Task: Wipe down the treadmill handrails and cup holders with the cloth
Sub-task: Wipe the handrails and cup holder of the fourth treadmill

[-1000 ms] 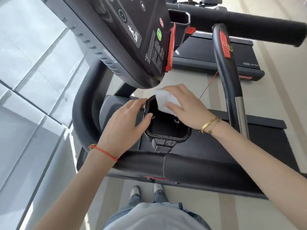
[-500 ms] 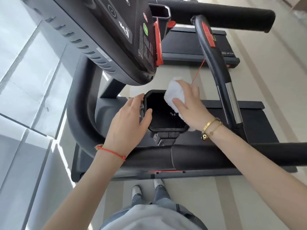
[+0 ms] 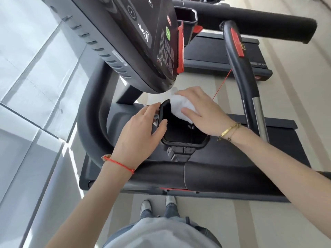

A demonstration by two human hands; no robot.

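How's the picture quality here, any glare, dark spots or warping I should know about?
Head view: strong daylight glare on the floor at left; the cup holder interior is too dark for detail; wide-angle lens bends the handrail; the white cloth is nearly overexposed.

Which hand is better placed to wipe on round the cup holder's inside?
The right hand: it already grips the white cloth at the cup holder rim. The left hand holds no cloth and grips the holder's left edge, probably steadying it.

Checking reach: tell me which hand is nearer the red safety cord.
Right. The right hand presses the white cloth just beside the thin red safety cord; the left hand grips the black cup holder's far side.
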